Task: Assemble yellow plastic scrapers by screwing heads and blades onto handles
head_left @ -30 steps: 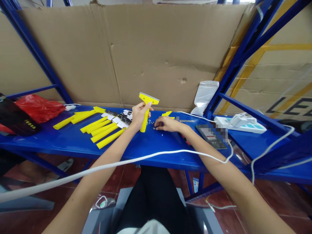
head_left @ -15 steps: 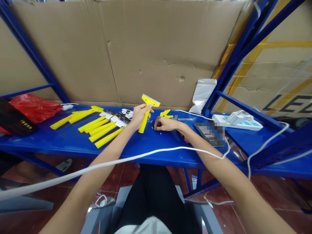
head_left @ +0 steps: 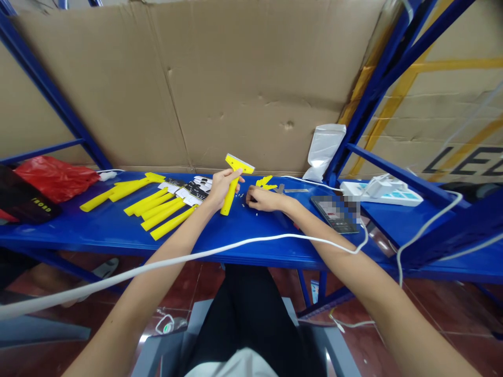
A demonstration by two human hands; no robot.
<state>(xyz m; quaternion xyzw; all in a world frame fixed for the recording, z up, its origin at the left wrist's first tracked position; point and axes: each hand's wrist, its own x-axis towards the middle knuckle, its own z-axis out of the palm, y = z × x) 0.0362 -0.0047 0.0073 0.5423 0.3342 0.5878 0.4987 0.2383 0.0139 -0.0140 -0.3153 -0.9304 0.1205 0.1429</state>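
Note:
My left hand (head_left: 222, 187) is closed round a yellow scraper (head_left: 229, 197), its wide head with a thin metal edge pointing up and away. Just to the right, my right hand (head_left: 262, 199) rests low at the blue shelf top (head_left: 212, 230), fingers curled and pressed together among tiny screws (head_left: 242, 205). Whatever its fingertips pinch is too small to make out. Several more yellow scrapers (head_left: 165, 213) lie left of my left hand, some over black-and-white printed cards (head_left: 192, 192). Behind my right hand are small yellow pieces (head_left: 266, 183) and a flat metal strip (head_left: 296, 190).
A phone (head_left: 334, 213) lies right of my right forearm. A white cable (head_left: 251, 242) crosses in front, over both forearms. At the right sits a white power strip (head_left: 383, 193); at the left, a red plastic bag (head_left: 57, 175). Cardboard (head_left: 255, 78) walls the back.
My right fingers have shifted slightly among the small screws and stay curled. The left hand keeps holding the scraper almost still. The whole view has moved a little.

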